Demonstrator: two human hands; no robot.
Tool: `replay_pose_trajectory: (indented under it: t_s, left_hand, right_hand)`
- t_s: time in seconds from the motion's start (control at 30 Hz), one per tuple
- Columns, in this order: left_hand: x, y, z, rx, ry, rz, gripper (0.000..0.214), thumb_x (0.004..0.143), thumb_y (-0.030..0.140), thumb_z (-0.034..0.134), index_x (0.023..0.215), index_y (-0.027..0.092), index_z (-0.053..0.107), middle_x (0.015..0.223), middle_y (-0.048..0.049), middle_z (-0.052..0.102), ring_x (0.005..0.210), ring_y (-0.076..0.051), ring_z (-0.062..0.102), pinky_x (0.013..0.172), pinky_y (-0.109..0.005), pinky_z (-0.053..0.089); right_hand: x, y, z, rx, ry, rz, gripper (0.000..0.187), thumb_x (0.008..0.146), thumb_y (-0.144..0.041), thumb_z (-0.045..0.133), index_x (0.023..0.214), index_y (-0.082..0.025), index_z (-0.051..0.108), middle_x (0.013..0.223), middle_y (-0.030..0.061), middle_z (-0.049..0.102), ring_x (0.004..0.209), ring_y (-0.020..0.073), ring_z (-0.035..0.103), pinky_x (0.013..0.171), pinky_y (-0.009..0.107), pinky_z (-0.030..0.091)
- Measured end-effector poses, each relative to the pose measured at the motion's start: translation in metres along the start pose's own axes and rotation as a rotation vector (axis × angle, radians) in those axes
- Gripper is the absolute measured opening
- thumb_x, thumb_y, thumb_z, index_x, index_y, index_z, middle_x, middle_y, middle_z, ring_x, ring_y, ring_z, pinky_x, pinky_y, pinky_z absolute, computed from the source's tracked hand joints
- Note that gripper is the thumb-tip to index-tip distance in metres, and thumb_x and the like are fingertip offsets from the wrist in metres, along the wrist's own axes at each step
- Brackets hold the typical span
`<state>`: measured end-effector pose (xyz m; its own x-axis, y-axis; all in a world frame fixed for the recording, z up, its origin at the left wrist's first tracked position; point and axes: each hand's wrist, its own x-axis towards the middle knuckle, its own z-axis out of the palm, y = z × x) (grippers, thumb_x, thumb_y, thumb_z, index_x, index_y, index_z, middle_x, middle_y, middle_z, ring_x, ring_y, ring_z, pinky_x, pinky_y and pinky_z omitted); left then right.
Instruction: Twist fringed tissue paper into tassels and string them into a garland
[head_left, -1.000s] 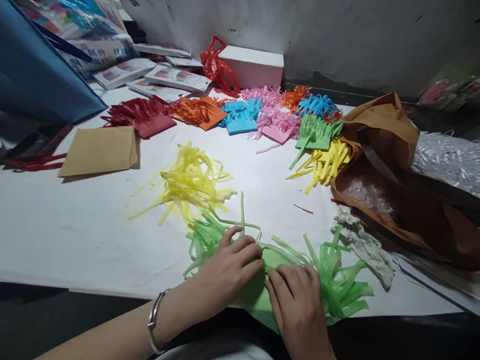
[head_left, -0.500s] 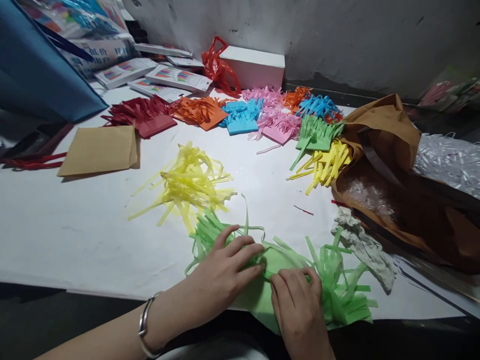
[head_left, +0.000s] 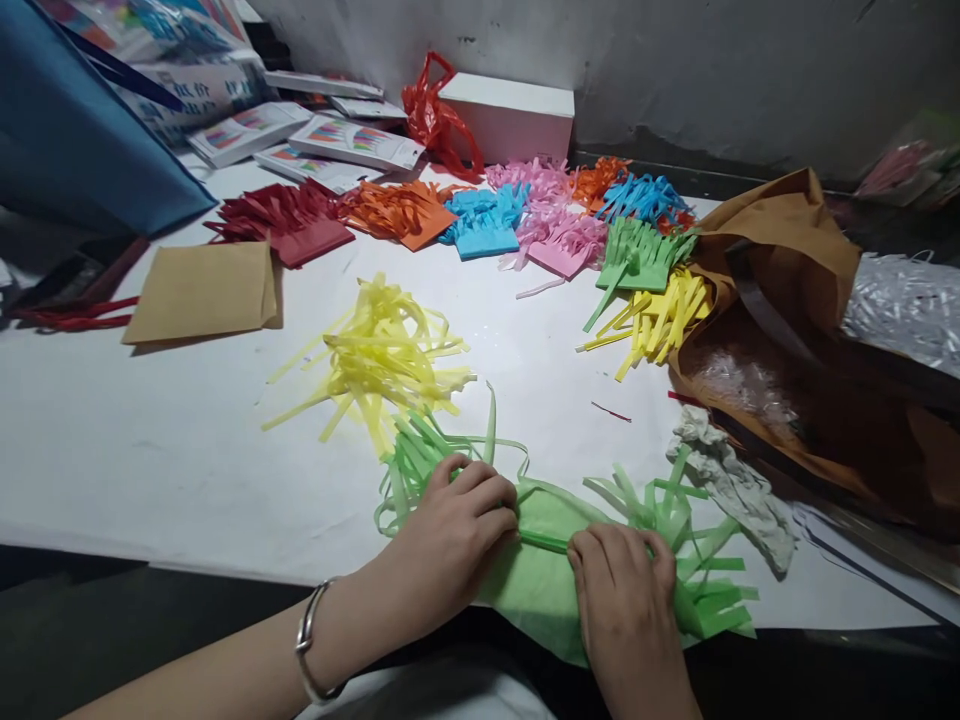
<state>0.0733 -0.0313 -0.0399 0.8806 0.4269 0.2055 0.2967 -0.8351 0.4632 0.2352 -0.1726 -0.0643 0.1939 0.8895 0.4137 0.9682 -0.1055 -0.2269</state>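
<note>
Green tissue paper (head_left: 536, 598), fringed at both ends, lies at the table's front edge, part of it hanging over. A narrow rolled fold runs across its middle. My left hand (head_left: 457, 540), with a silver bangle on the wrist, is closed on the left end of this fold, fingers curled down. At the fold's right end my right hand (head_left: 626, 590) is also closed on the tissue paper. Both sets of fingertips are partly hidden. Just beyond my left hand is a loose pile of yellow tissue strips (head_left: 382, 350).
Fringed paper bundles in dark red (head_left: 300, 225), orange, blue (head_left: 484, 225), pink, green and yellow line the back. A brown bag (head_left: 780, 400) and crumpled paper (head_left: 727, 490) stand right. Left are a kraft paper piece (head_left: 199, 295), a blue bag (head_left: 90, 130) and several flat boxes (head_left: 356, 145).
My right hand has moved right, away from my left, so more of the rolled fold shows between them. My left fingers have curled in more. The view has shifted slightly.
</note>
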Motion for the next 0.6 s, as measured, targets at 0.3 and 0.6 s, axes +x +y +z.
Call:
replay_pose_trajectory:
  t_s: [0.3, 0.6]
  left_hand:
    - [0.012, 0.017, 0.000, 0.208, -0.070, -0.175, 0.010, 0.086, 0.012, 0.059, 0.078, 0.018, 0.061, 0.091, -0.0055, 0.061, 0.085, -0.023, 0.050, 0.082, -0.043, 0.032]
    - [0.014, 0.012, 0.015, 0.386, -0.061, 0.322, 0.020, 0.088, 0.015, 0.064, 0.069, 0.019, 0.062, 0.078, -0.0021, 0.054, 0.084, -0.022, 0.046, 0.108, -0.053, 0.021]
  right_hand:
    - [0.018, 0.003, -0.009, -0.050, -0.104, 0.016, 0.021, 0.098, -0.020, 0.047, 0.078, -0.022, 0.054, 0.075, 0.0011, 0.058, 0.077, 0.0213, 0.054, 0.090, 0.046, 0.030]
    - [0.012, -0.006, -0.006, 0.044, -0.007, -0.188, 0.024, 0.096, -0.008, 0.042, 0.102, -0.016, 0.063, 0.090, 0.0044, 0.065, 0.094, 0.0209, 0.057, 0.108, 0.049, 0.027]
